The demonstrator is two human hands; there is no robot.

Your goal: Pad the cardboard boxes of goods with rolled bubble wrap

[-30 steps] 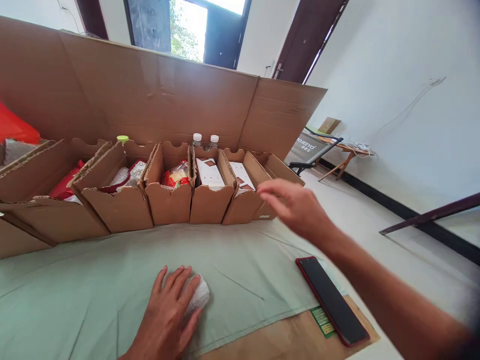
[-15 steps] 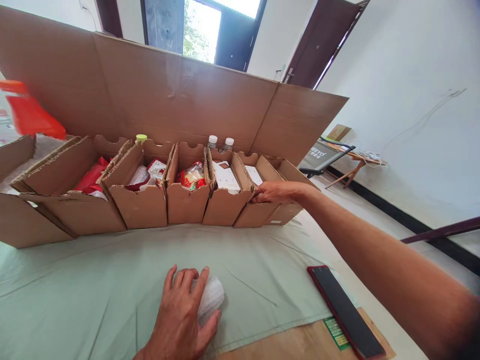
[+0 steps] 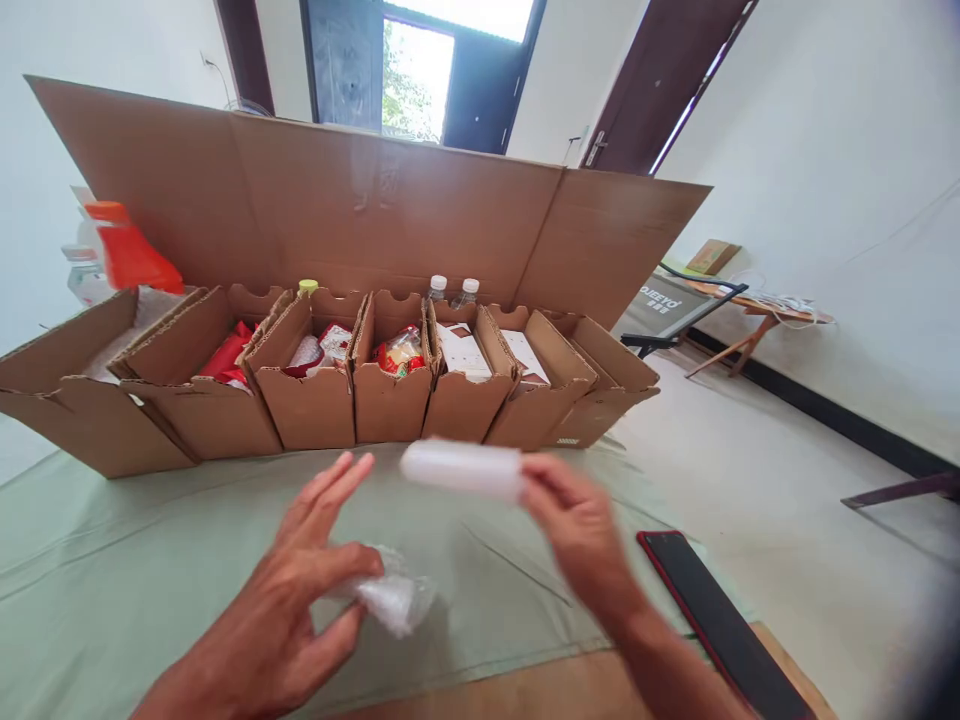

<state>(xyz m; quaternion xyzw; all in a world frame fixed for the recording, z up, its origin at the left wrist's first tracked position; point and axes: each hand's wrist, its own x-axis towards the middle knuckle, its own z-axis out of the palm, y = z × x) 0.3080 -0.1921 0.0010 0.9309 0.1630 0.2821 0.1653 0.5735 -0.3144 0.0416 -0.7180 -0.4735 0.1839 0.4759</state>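
My right hand (image 3: 581,525) is closed on one end of a whitish, translucent tube-shaped thing (image 3: 465,468), held level above the green cloth. Motion blurs it, so its exact kind is unclear. My left hand (image 3: 307,575) grips a small clear bubble wrap bundle (image 3: 397,600) between thumb and index finger, while its other fingers stretch forward. What the wrap contains, if anything, I cannot make out. Beyond both hands stands a row of several open cardboard bins (image 3: 390,408). They hold a red packet (image 3: 229,355), a food packet (image 3: 401,350) and white boxes (image 3: 463,352).
A tall cardboard panel (image 3: 315,190) rises behind the bins. At the far left is an orange-red bottle (image 3: 135,255). A dark phone with a red case (image 3: 720,620) lies at the right of the green cloth (image 3: 247,520). A folding chair (image 3: 667,310) stands beyond.
My right hand has come back from a right-hand bin, bringing the whitish tube-shaped thing over the cloth. My left hand has shifted and now pinches the bubble wrap. The view has turned slightly.
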